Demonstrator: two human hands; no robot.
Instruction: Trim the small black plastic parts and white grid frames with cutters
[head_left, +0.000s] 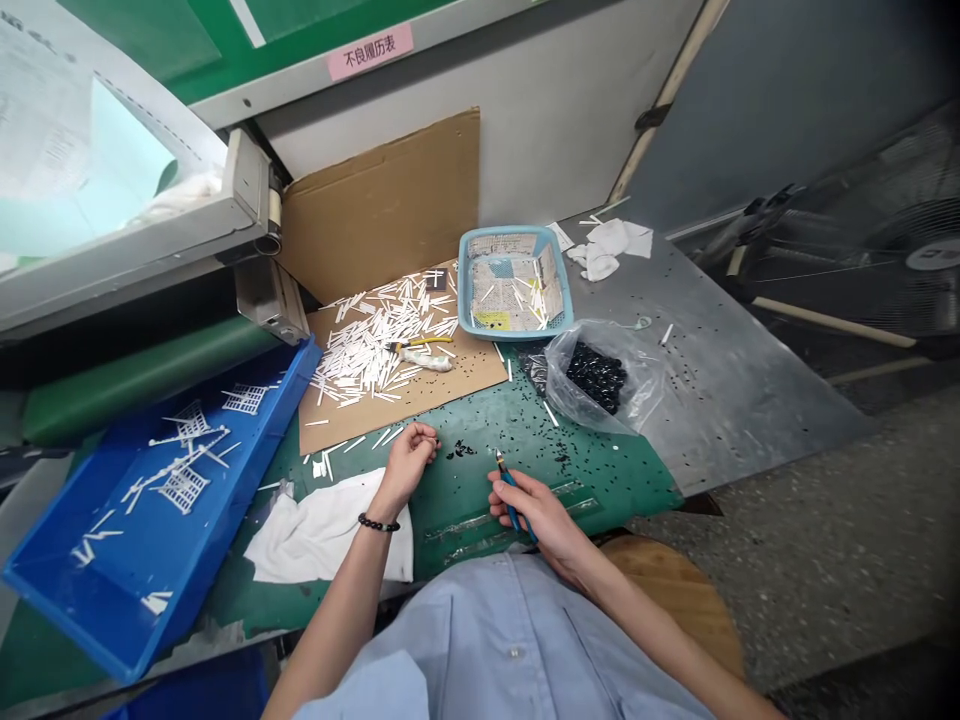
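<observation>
My right hand [536,510] grips a pair of side cutters [512,492] with dark blue handles, the metal jaws pointing away from me over the green mat. To its left, my left hand [411,458] is closed with the fingertips pinched on what looks like a small black plastic piece [437,438], mostly hidden. A little pile of black pieces [461,451] lies on the mat between the two hands. Beyond them, a clear plastic bag [637,385] stands open with many black pieces [596,377] inside.
White sticks [367,350] and yellow-handled pliers [424,355] lie on cardboard [405,405]. A light-blue basket [516,332] stands behind. At left are a blue tray [247,480] with white frames and a white cloth [322,530]. Black bits are scattered across the green mat [480,400].
</observation>
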